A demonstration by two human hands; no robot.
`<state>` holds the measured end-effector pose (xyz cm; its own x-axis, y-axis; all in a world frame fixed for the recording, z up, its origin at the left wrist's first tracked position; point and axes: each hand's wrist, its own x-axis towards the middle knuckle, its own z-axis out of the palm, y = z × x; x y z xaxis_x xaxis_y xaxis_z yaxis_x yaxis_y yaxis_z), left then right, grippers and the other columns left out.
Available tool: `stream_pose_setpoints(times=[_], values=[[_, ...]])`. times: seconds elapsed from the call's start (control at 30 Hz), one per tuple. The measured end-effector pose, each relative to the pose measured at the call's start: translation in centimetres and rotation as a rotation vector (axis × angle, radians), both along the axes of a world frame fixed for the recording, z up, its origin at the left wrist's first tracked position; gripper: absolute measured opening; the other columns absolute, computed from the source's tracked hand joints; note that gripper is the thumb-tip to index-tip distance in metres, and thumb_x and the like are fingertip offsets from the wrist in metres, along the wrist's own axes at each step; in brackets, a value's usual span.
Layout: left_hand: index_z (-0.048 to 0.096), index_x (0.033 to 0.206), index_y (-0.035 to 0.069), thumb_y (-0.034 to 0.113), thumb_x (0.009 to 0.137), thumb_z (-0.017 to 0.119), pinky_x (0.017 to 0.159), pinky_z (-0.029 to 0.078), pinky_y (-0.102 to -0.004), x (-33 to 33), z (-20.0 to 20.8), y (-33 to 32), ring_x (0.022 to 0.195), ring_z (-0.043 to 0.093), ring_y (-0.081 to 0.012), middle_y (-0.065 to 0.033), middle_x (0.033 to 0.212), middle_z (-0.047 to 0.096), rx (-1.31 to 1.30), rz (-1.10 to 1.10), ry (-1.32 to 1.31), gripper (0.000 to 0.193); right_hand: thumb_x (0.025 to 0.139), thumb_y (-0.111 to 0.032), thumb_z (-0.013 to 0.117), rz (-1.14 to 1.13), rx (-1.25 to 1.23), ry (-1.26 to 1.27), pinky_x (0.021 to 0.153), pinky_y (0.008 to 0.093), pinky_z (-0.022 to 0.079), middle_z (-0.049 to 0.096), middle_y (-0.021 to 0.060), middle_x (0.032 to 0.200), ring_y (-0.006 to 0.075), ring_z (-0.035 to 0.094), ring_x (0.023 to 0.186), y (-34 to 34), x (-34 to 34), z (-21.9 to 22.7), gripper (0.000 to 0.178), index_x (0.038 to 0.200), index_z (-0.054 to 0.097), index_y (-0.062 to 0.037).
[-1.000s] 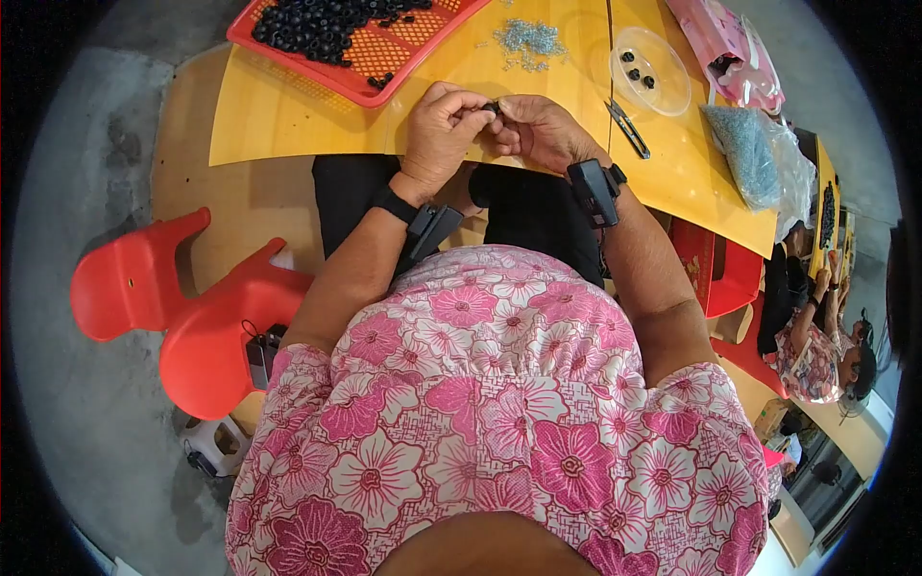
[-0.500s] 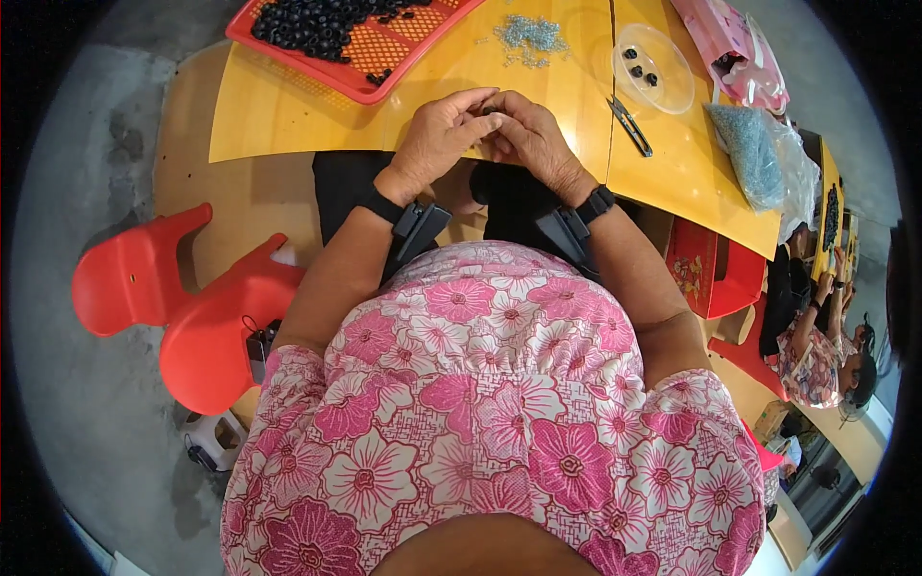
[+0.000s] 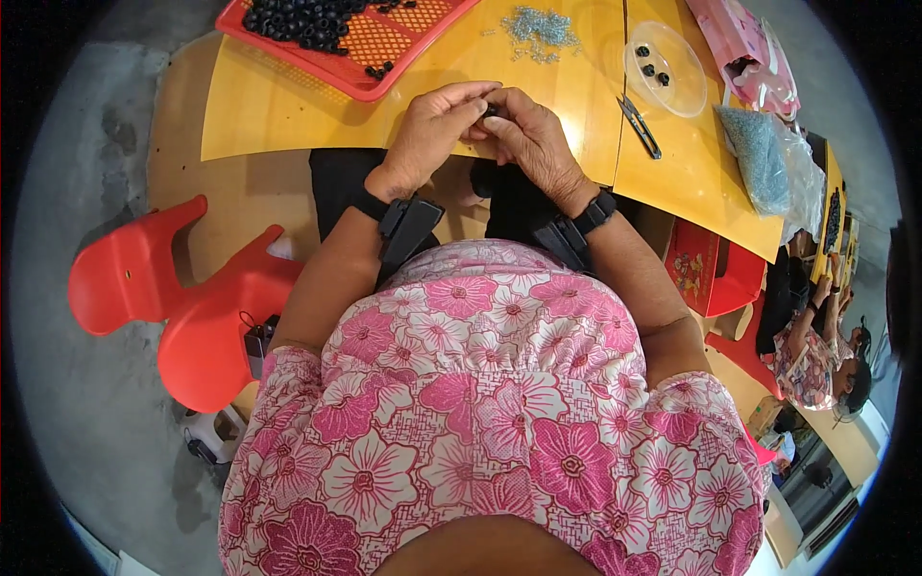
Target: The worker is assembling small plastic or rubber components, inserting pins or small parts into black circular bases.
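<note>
Over the table's near edge my left hand [image 3: 432, 127] and my right hand [image 3: 536, 142] meet, fingertips together. Pinched between them is a small round black piece [image 3: 491, 111], mostly covered by the fingers; it resembles the loose black pieces in the basket. Beyond my left hand lies a red plastic basket [image 3: 366, 93] holding many black ring-like pieces [image 3: 293, 24]. A scatter of small clear-bluish parts [image 3: 541, 35] sits on the table past my fingers. To the right, a clear round dish [image 3: 684, 100] contains three black pieces, with black thread snips [image 3: 640, 127] beside it.
The yellow table [image 3: 317, 125] curves round in front. At its right are a bag of bluish small parts [image 3: 756, 158] and a pink bag [image 3: 744, 53]. Red chairs [image 3: 216, 331] stand at left, a red box [image 3: 696, 264] under the table. Another person [image 3: 816, 360] works far right.
My thumbs and fingers have shifted around the black piece, and more of it shows. My left hand has tilted slightly upward. The whole view has moved a little.
</note>
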<state>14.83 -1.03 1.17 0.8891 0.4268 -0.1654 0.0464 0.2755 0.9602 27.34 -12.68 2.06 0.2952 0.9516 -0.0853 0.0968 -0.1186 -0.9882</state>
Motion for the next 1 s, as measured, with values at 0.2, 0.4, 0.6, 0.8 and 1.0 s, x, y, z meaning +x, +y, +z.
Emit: stream_pose_setpoints(times=[0.2,0.4,0.6,0.8,1.0], values=[[0.052,0.123,-0.001,0.013,0.094,0.049,0.078,0.048,-0.0226,0.05,0.23,0.05,0.088,0.056,-0.0092,-0.0047,0.109,0.059,-0.079,0.018,0.001,0.033,0.091,-0.012,0.052,-0.02,0.068,-0.057,0.066,0.0243,0.051,0.063,0.0099,0.09,0.0145,0.063,0.08,-0.08,-0.64,0.03,0.022,0.11,0.05,-0.001],[0.054,0.121,0.0,0.013,0.093,0.05,0.075,0.047,-0.0213,-0.01,-0.4,0.02,0.086,0.055,-0.0076,-0.0031,0.104,0.06,-0.04,0.049,-0.013,0.031,0.089,-0.009,0.054,-0.061,0.097,-0.189,0.075,0.0267,0.049,0.063,0.0106,0.089,0.0169,0.063,0.084,-0.24,-0.78,-0.13,0.021,0.108,0.052,-0.0002],[0.056,0.12,0.001,0.013,0.093,0.05,0.073,0.046,-0.0205,0.03,-0.31,0.06,0.083,0.054,-0.007,-0.0024,0.103,0.06,-0.121,0.051,-0.024,0.03,0.088,-0.008,0.056,-0.073,0.112,-0.174,0.076,0.0266,0.049,0.063,0.0103,0.091,0.0169,0.063,0.085,-0.36,-0.78,-0.23,0.022,0.109,0.052,-0.0007],[0.057,0.118,0.001,0.014,0.093,0.052,0.067,0.043,-0.0207,0.19,-0.03,0.03,0.079,0.052,-0.0069,-0.0018,0.101,0.061,-0.167,0.057,-0.016,0.028,0.088,-0.009,0.056,-0.081,0.108,-0.123,0.077,0.0261,0.049,0.062,0.0098,0.092,0.0164,0.063,0.087,-0.48,-0.76,-0.43,0.022,0.108,0.052,-0.0007],[0.058,0.117,0.002,0.014,0.091,0.054,0.069,0.043,-0.0205,0.15,-0.11,0.1,0.08,0.052,-0.0075,-0.002,0.101,0.061,-0.152,0.052,-0.015,0.029,0.089,-0.01,0.055,-0.067,0.108,-0.097,0.077,0.0264,0.048,0.062,0.01,0.092,0.0165,0.062,0.087,-0.5,-0.72,-0.24,0.021,0.107,0.053,-0.0003]])
